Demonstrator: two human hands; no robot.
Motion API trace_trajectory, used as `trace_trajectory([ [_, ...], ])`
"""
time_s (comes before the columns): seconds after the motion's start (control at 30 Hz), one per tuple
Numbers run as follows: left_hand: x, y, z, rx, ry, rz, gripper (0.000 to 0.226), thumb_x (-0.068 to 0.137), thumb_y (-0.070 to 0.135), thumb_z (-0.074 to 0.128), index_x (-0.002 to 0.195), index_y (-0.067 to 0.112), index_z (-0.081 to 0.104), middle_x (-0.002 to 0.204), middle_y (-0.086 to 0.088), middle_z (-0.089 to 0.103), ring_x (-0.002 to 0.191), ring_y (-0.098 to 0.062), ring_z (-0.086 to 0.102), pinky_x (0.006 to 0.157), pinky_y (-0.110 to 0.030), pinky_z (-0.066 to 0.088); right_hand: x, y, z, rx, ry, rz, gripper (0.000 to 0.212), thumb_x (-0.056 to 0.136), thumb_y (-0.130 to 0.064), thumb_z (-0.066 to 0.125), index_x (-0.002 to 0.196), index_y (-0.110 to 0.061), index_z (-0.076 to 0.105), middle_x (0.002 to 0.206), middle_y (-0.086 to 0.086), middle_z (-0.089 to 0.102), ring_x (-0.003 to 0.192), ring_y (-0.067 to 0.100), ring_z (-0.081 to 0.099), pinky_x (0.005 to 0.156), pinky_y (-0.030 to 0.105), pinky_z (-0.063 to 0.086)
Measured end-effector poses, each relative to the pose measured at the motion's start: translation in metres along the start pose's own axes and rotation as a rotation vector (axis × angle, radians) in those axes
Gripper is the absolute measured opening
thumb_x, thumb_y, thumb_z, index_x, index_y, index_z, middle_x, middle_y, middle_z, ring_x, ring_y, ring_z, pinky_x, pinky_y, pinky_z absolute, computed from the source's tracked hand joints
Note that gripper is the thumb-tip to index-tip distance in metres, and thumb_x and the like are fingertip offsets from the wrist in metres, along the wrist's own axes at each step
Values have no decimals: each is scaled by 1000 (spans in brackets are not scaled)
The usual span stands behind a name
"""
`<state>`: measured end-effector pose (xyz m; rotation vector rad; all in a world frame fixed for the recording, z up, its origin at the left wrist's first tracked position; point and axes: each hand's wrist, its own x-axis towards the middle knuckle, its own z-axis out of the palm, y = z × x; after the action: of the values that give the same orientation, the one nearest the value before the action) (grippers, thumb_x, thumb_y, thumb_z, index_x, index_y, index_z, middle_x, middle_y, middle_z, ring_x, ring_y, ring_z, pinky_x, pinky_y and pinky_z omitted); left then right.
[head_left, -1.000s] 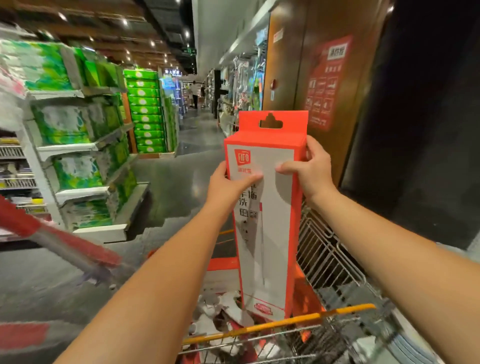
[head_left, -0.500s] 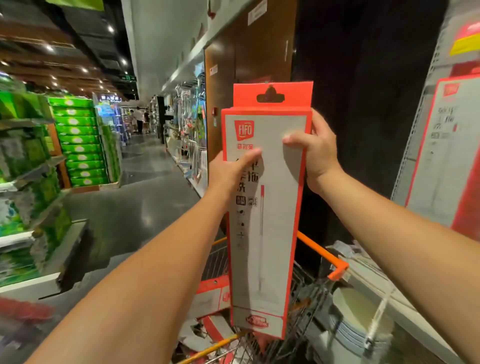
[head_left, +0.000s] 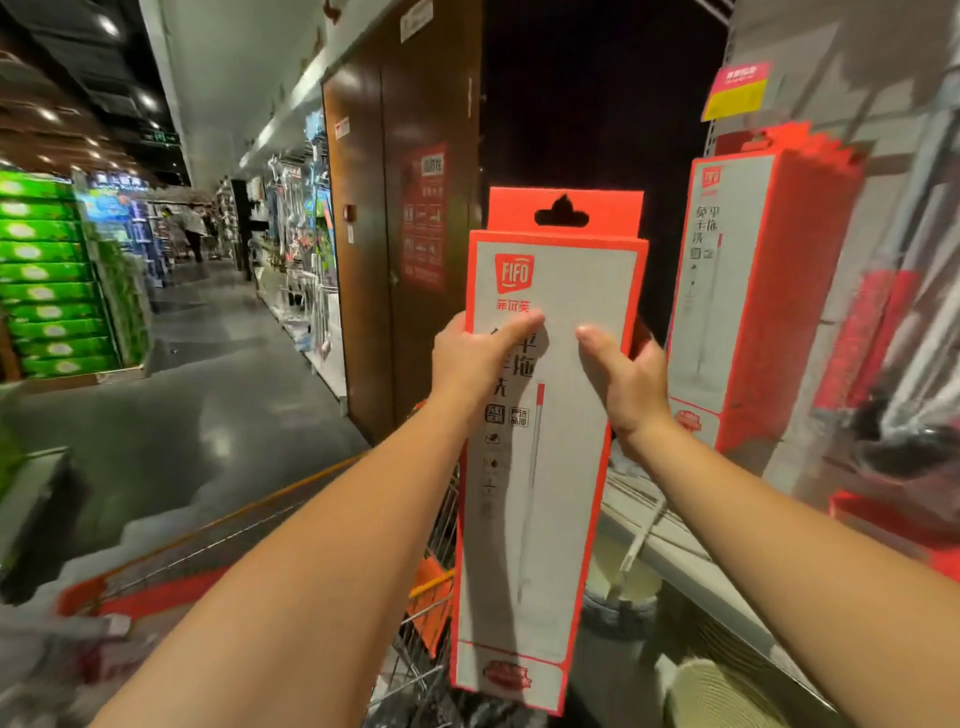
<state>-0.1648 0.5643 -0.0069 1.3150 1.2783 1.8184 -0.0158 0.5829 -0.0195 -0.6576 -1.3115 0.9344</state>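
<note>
Orange-edged box (head_left: 550, 519) held upright above cart (head_left: 426, 597). Both the left hand (head_left: 475, 358) and right hand (head_left: 631, 382) grip its upper side edges, thumbs flat on the front face and fingers curled round behind, mostly hidden.

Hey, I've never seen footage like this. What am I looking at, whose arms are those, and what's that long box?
There is no machine here. This is one picture from a wide-angle camera worn on a person's head, looking forward and down, so the two bare arms are the wearer's own. The left hand and right hand each grip a side edge of a tall orange and white box, thumbs on its front, holding it upright. The box has a hang hole at the top and a long thin pole pictured on it. To the right, matching boxes sit in a row on the store display. Below the arms is a wire shopping cart. Far left is a stack of green packs.
</note>
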Motion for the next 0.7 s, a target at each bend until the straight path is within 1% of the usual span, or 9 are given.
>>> trace_trajectory([
  [0.07,-11,0,17,12,-14,-1,41,72,51,76,104,29,61,98,9,68,93,-11,65,79,-32,53,-7,-4,-17,-15,40,-27,51,80,-25,73,125,-6,56,102,-2,68,91,8,66,65,11,51],
  [0.1,-15,-1,25,14,-24,-2,41,73,51,75,105,29,61,98,10,68,93,-11,65,78,-31,52,-8,-6,-25,-21,59,-41,54,77,-27,73,124,-7,57,102,-3,68,92,8,67,67,12,51],
  [0.17,-22,-1,38,2,-43,-6,42,75,48,74,109,25,62,100,8,68,94,-13,65,80,-32,53,-8,-10,-41,-44,82,-66,59,70,-30,70,124,-9,58,104,-1,69,93,9,67,74,16,52],
  [0.23,-26,-1,50,-26,-57,-10,42,77,46,73,110,23,63,101,6,69,95,-14,66,83,-34,54,-9,-15,-52,-75,92,-79,60,70,-30,70,125,-9,58,106,0,70,93,9,68,78,19,53],
  [0.33,-27,-1,62,-62,-65,-25,42,79,45,71,111,19,64,101,3,71,93,-16,68,86,-39,55,-7,-20,-63,-141,107,-124,52,73,-27,70,121,-8,60,99,-6,70,83,-4,67,74,13,49],
  [0.43,-20,-4,69,-74,-92,-19,40,80,47,69,109,20,64,99,2,71,90,-17,69,85,-40,55,-3,-20,-66,-183,134,-151,45,71,-29,69,113,-16,61,96,-11,69,81,-6,66,73,11,48],
  [0.5,-11,-8,71,-76,-127,-15,43,80,50,68,111,19,63,99,3,71,90,-16,69,83,-38,56,2,-16,-66,-210,158,-164,41,71,-30,68,109,-18,62,94,-12,70,80,-6,66,73,11,48],
  [0.57,2,-12,71,-58,-158,-4,43,81,51,67,110,20,63,97,5,70,88,-13,68,79,-32,55,7,-10,-62,-226,183,-178,36,72,-30,68,107,-20,62,94,-11,70,81,-4,67,74,14,49],
  [0.7,33,-20,69,-49,-228,-1,30,81,50,67,99,27,61,90,10,69,83,-10,68,69,-26,51,22,3,-51,-260,240,-186,35,76,-28,70,110,-20,62,98,-9,71,85,-1,68,75,15,50],
])
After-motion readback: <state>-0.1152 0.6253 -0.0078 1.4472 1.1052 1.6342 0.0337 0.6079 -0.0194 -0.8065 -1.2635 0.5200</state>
